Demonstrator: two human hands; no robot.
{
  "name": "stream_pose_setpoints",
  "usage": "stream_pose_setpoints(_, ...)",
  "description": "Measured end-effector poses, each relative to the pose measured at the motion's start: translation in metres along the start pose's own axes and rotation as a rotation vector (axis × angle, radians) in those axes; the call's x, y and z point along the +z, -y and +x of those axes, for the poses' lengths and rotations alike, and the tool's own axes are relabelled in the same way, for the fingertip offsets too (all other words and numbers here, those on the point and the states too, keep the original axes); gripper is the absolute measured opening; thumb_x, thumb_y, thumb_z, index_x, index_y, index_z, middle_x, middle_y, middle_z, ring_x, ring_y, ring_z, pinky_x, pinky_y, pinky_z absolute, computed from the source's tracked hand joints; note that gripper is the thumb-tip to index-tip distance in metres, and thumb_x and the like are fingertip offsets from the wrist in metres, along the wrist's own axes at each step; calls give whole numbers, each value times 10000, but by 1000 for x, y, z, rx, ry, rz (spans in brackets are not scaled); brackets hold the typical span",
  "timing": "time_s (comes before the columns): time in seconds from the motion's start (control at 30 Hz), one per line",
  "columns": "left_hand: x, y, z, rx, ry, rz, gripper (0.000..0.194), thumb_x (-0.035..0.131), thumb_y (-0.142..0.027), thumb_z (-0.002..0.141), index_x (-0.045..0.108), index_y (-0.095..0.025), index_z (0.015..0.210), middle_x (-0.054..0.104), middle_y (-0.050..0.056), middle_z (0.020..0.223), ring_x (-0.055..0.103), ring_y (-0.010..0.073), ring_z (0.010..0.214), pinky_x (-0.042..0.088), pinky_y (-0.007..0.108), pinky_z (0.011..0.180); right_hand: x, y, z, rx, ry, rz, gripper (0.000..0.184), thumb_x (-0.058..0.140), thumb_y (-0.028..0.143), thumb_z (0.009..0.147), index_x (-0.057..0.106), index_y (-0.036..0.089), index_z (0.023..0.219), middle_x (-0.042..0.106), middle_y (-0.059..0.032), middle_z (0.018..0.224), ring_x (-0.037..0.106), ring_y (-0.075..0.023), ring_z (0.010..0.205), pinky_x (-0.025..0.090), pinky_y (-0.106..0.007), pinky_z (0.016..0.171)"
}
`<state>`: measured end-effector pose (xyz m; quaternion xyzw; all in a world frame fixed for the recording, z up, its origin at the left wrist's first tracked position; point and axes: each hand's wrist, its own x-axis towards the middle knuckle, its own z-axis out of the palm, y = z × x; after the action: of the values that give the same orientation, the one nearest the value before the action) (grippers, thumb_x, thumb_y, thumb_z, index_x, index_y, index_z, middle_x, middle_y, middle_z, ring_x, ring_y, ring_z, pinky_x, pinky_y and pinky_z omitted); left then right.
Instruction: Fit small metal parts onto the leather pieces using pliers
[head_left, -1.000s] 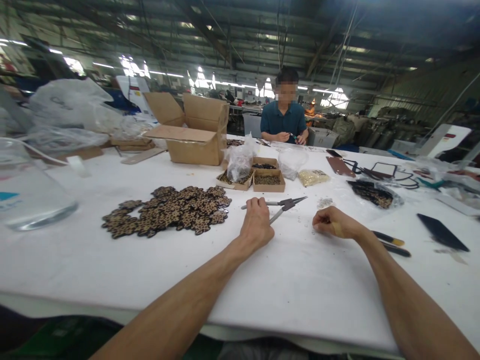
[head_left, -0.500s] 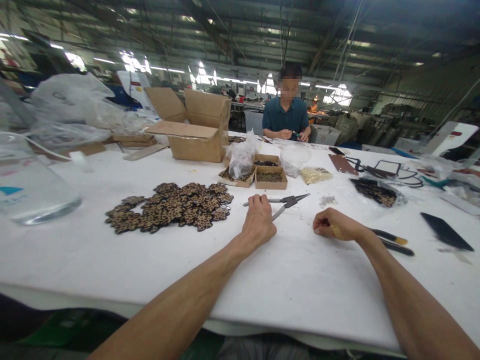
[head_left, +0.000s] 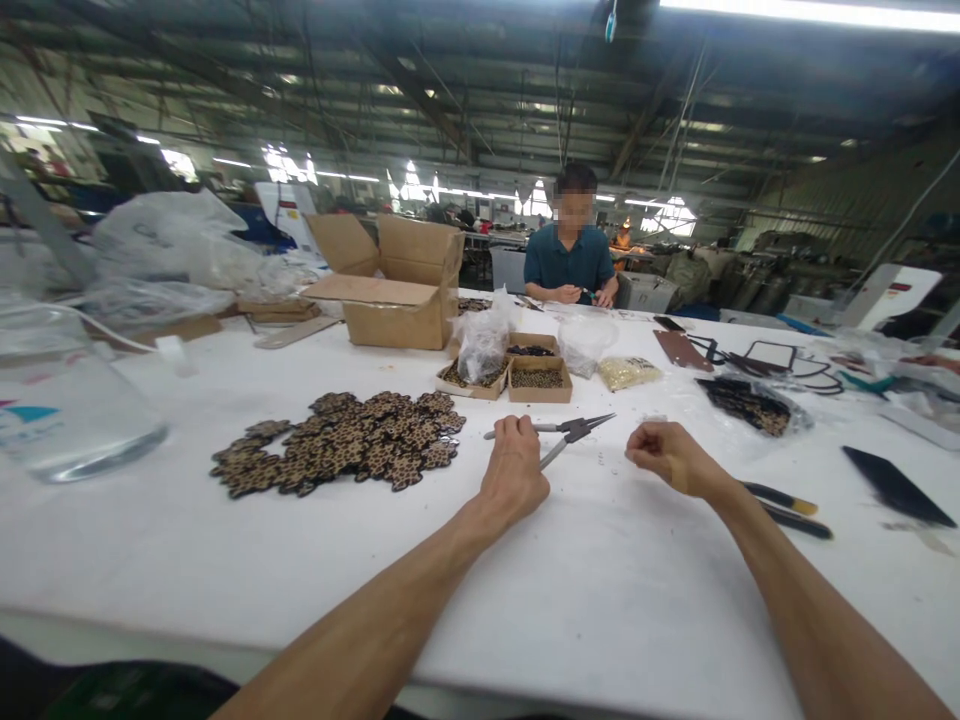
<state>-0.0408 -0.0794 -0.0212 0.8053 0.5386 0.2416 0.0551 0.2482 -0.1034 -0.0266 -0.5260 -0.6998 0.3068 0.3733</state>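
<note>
My left hand (head_left: 516,465) is closed around the grey handles of long-nosed pliers (head_left: 577,430). Their thin jaws point right, toward my other hand. Across a small gap, my right hand (head_left: 667,458) has thumb and forefinger pinched together just over the white table (head_left: 480,590). Whatever sits between those fingertips is too small to make out. Tiny shiny bits lie on the cloth between the pliers and these fingers. Left of my left hand spreads a pile of leopard-print, flower-like pieces (head_left: 360,440) with dark edges.
Small cardboard trays (head_left: 540,385) of little parts stand ahead, near an open carton (head_left: 397,320) and a bag of yellowish parts (head_left: 628,373). Black-handled pliers (head_left: 795,520) lie beside my right wrist. Opposite sits a person (head_left: 570,260). A clear plastic jug (head_left: 75,420) is at left.
My view has tipped slightly upward. The right hand has risen a little and now partly covers the small bits behind it. The left hand keeps its hold on the pliers.
</note>
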Motion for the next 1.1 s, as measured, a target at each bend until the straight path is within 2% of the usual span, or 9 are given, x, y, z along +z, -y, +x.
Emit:
stream_pose_setpoints(0.1, 0, 1, 0, 24, -17, -15, 608, 604, 13, 539, 461, -152, 1106, 472, 135, 1151, 429, 301, 1136, 437, 433, 967, -2, -3, 6, -56, -209, 287, 236, 798, 369, 777, 713, 170, 870, 673, -31, 738, 574, -163, 632, 465, -299, 605)
stream_pose_setpoints(0.23, -1, -1, 0, 53, -10, -28, 562, 585, 23, 557, 469, -166, 1073, 484, 125, 1142, 443, 285, 1115, 453, 418, 936, 2, -4, 9, -112, -305, 472, 253, 854, 355, 750, 738, 177, 887, 677, -28, 763, 590, -160, 647, 480, -310, 632)
stream_pose_setpoints(0.4, -3, -3, -2, 87, -1, -24, 552, 571, 9, 567, 483, -154, 1087, 489, 136, 1152, 446, 285, 1128, 469, 415, 928, 4, -6, 10, -99, -315, 521, 255, 875, 347, 736, 754, 176, 881, 689, -32, 762, 597, -162, 643, 485, -316, 632)
stream_pose_setpoints(0.5, -4, -3, -4, 132, 5, -25, 652, 568, -23, 562, 473, -102, 1202, 482, 169, 1201, 430, 312, 1200, 445, 452, 1016, 2, -5, 9, -98, -322, 522, 254, 878, 340, 734, 755, 175, 883, 693, -34, 763, 602, -164, 648, 488, -317, 634)
stream_pose_setpoints(0.6, -5, -4, -5, 180, 17, -4, 853, 567, -66, 544, 377, -44, 1375, 418, 226, 1369, 307, 380, 1378, 314, 531, 1164, 1, -2, 8, -110, -320, 534, 253, 877, 339, 733, 756, 173, 881, 693, -36, 760, 602, -167, 652, 496, -318, 634)
stream_pose_setpoints(0.7, -7, -4, -6, 221, 64, 14, 983, 553, -110, 547, 260, -25, 1481, 328, 252, 1503, 166, 417, 1484, 181, 591, 1225, 1, 0, 8, -111, -314, 533, 259, 878, 342, 728, 761, 172, 884, 692, -41, 758, 602, -171, 652, 502, -323, 632)
stream_pose_setpoints(0.9, -8, -4, -7, 253, 98, 58, 1042, 527, -146, 566, 174, -57, 1542, 294, 241, 1561, 114, 406, 1529, 148, 599, 1243, 2, -1, 8, -104, -299, 547, 263, 882, 342, 723, 764, 176, 891, 689, -38, 740, 605, -175, 652, 493, -326, 626)
stream_pose_setpoints(1.1, -7, -2, -7, 266, 97, 51, 1025, 525, -151, 571, 183, 6, 1525, 293, 277, 1547, 102, 407, 1532, 146, 585, 1252, 1, 0, 7, -91, -264, 575, 254, 887, 330, 724, 763, 176, 884, 700, -36, 743, 611, -167, 641, 493, -318, 629)
